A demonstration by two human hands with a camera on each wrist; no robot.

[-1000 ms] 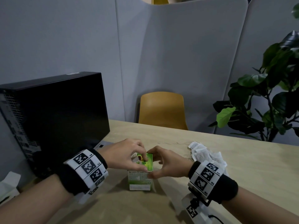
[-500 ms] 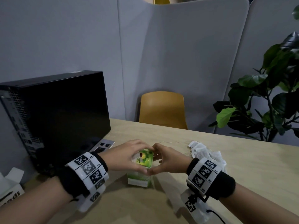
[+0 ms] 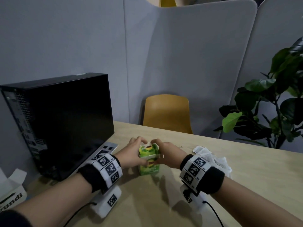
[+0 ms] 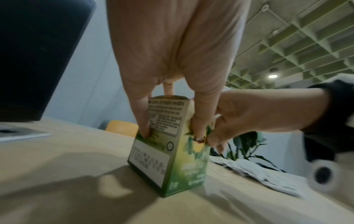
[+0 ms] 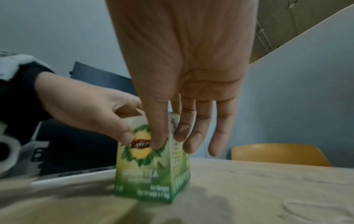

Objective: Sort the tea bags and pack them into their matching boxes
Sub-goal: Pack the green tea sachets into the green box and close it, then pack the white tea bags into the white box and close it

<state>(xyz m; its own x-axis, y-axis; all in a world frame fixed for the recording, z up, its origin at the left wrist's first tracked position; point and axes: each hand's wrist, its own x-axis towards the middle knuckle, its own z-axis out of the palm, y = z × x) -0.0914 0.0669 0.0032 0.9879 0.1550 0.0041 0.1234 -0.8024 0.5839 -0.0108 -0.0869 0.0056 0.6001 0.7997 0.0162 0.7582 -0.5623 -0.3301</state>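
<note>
Both hands have slid lower since before. Left hand [image 3: 133, 154] and right hand [image 3: 167, 154] pinch the green tea box [image 3: 148, 161], standing tall at lower middle on the desk [image 3: 246, 161], straight under their fingers [image 5: 159, 136].

An office: grey partition panels [image 3: 188, 63], desktop computer [image 3: 65, 120], grid ceiling [image 4: 296, 45].

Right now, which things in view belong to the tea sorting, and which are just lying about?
In the job:
green tea box, gripped by left hand and right hand
loose white tea bags

Lying about:
black computer case
white carton
yellow chair
plant
</note>
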